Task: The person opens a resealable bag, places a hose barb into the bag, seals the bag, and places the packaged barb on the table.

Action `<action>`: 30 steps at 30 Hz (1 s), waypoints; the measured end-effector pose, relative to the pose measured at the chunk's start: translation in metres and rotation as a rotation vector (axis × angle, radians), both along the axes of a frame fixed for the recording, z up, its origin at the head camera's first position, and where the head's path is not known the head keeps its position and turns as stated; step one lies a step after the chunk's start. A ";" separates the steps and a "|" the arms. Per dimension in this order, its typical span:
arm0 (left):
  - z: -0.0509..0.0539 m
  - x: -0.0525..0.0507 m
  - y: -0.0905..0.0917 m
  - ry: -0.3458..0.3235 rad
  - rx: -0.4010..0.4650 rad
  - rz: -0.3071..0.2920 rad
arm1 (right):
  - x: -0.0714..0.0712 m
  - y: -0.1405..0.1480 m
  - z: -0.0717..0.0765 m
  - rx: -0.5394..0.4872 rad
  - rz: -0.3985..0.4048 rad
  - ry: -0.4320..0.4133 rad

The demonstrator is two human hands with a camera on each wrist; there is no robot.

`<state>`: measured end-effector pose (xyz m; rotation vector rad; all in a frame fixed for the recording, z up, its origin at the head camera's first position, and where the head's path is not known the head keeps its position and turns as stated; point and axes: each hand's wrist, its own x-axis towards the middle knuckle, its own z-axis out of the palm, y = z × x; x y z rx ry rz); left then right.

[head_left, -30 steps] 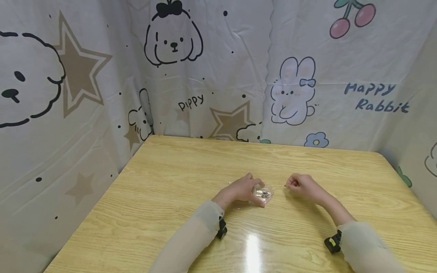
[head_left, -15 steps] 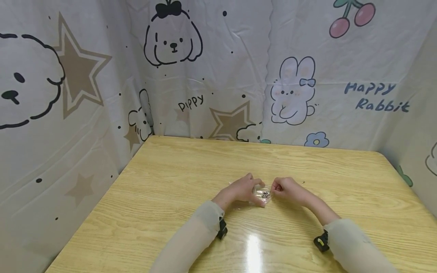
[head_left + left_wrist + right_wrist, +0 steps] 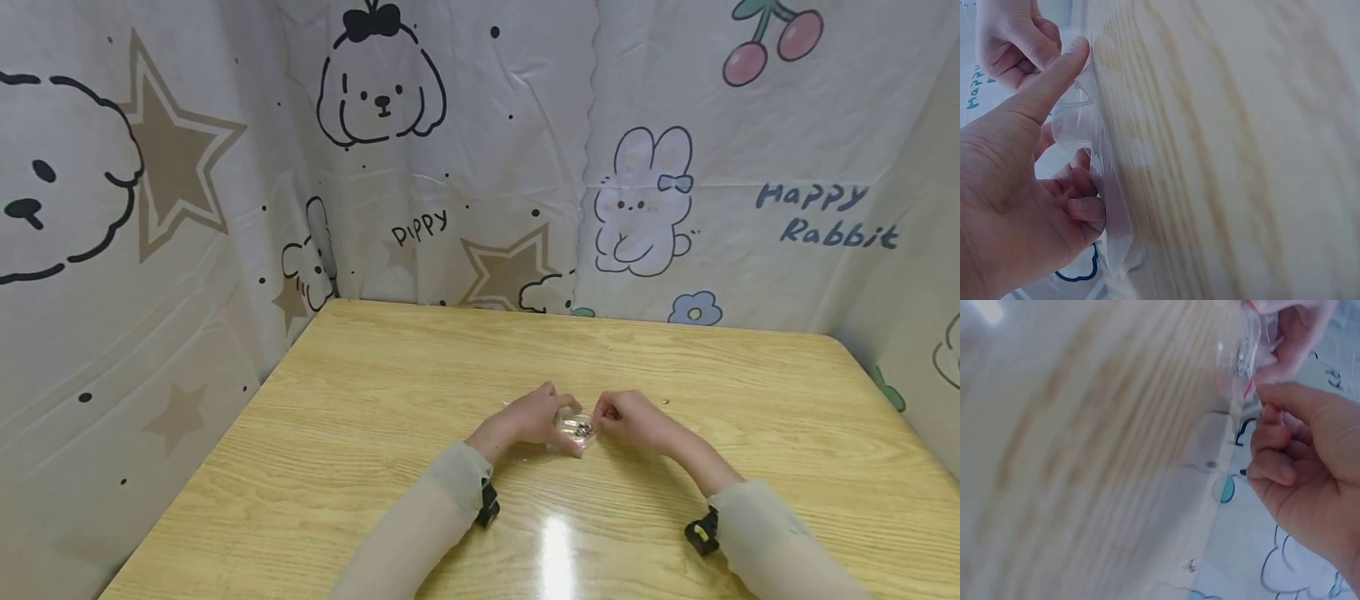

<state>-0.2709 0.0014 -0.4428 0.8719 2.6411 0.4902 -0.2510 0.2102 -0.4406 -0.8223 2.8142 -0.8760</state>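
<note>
A clear plastic bag (image 3: 579,427) lies on the table with several small dark metal pieces (image 3: 582,430) inside. In the right wrist view a thin red line (image 3: 1248,389) shows at its edge. My left hand (image 3: 534,416) holds the bag from the left, thumb and forefinger spread around it, other fingers curled against it in the left wrist view. At the bag's right edge, my right hand (image 3: 633,418) has thumb and forefinger pinched together on it. Whether a small piece is also between those fingertips is hidden. A small shiny metal piece (image 3: 665,402) lies behind the right hand.
The wood-grain table (image 3: 420,358) spreads out around both hands. A printed fabric curtain (image 3: 480,167) stands behind its far edge and along the sides. Black wrist cameras sit at both cuffs.
My right hand has moved left to the bag's edge, uncovering the small metal piece on the table. The left hand stays where it was.
</note>
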 end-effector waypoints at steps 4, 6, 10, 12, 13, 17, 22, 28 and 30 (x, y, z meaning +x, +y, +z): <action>0.000 0.000 0.000 -0.001 0.005 0.006 | 0.000 0.013 0.001 0.000 -0.113 0.038; -0.001 0.000 0.000 -0.006 0.010 0.011 | 0.000 0.020 0.002 0.002 -0.166 0.038; 0.000 0.000 0.000 -0.016 0.019 0.008 | 0.000 0.038 0.001 0.023 -0.244 0.057; 0.000 0.000 0.000 -0.017 0.020 0.004 | -0.001 0.048 0.000 0.038 -0.271 0.071; 0.000 0.000 0.000 -0.016 0.019 0.003 | -0.001 0.052 -0.001 0.041 -0.278 0.076; 0.000 0.000 -0.001 -0.015 0.018 0.005 | -0.002 0.067 -0.002 0.059 -0.301 0.078; 0.001 0.001 0.000 -0.016 0.015 -0.003 | -0.002 0.079 -0.004 0.086 -0.325 0.052; 0.002 0.002 0.000 -0.017 0.018 -0.001 | -0.001 0.084 -0.005 0.107 -0.333 0.054; 0.001 0.002 0.000 -0.018 0.018 0.000 | -0.002 0.086 -0.005 0.110 -0.337 0.046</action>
